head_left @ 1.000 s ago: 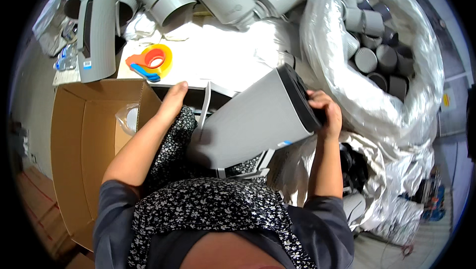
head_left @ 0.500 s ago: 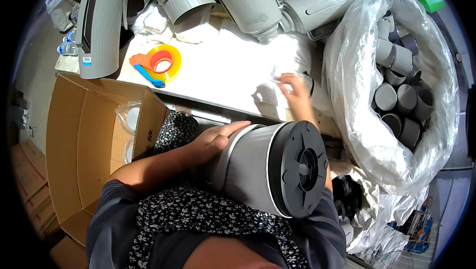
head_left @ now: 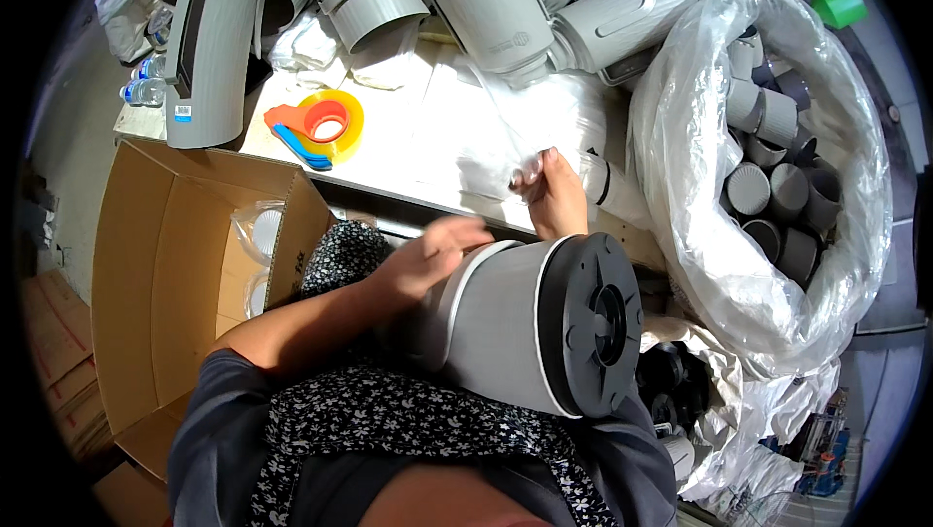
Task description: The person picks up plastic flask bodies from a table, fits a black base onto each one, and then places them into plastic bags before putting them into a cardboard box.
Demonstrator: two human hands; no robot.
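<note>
A large grey jug (head_left: 496, 323) with a black ribbed base (head_left: 595, 357) lies across my lap, its base turned to the right. My left hand (head_left: 437, 253), somewhat blurred, is raised at the jug's upper left side with fingers stretched out and nothing in them. Beyond the jug, over the white table, my right hand (head_left: 557, 198) pinches the edge of a clear plastic bag (head_left: 513, 123). The bag stretches up from my fingers toward the grey jugs at the back; its outline is hard to follow against the bright tabletop.
An open cardboard box (head_left: 185, 284) with bagged pieces stands left. A tape dispenser (head_left: 316, 128) lies on the table (head_left: 408, 148). Grey jugs (head_left: 476, 7) line the back. At right, a big clear plastic sack (head_left: 671, 196) holds grey cups (head_left: 748, 189); black parts (head_left: 671, 371) sit below it.
My right hand has moved slightly left and now pulls up the edge of the clear plastic bag. My left hand has lifted off the jug's side.
</note>
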